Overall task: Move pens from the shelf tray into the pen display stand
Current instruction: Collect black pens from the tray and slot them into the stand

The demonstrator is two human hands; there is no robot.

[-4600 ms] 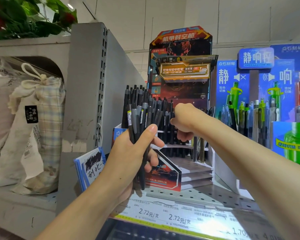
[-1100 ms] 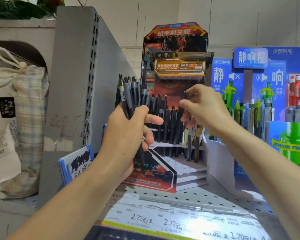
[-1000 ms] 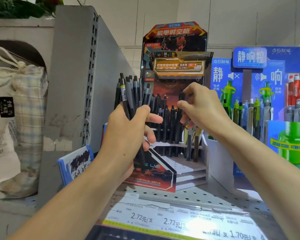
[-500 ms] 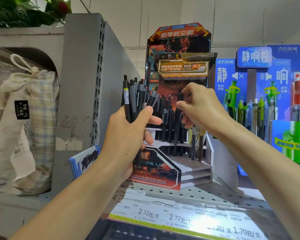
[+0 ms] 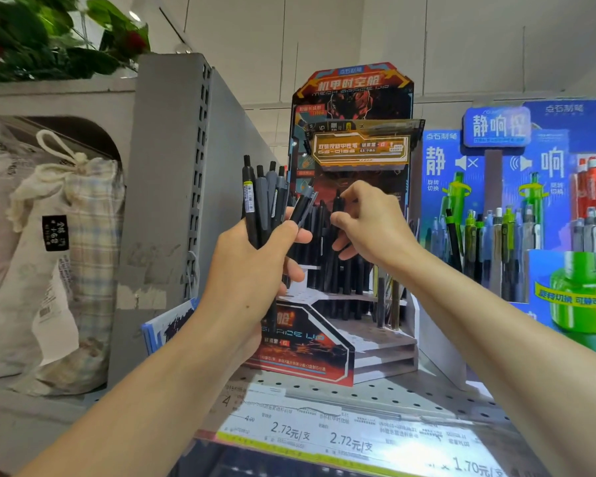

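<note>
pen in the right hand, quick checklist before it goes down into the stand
1. Right hand pinches one black pen: ok.
2. Pen roughly upright over the pen display stand: ok.
3. Free hole under its tip: cannot tell, standing pens hide it.
4. Left hand grips the bundle of pens securely: ok.
5. Bundle clear of the right hand: ok.

Left hand grips pens; right hand seemingly pinches one
</note>
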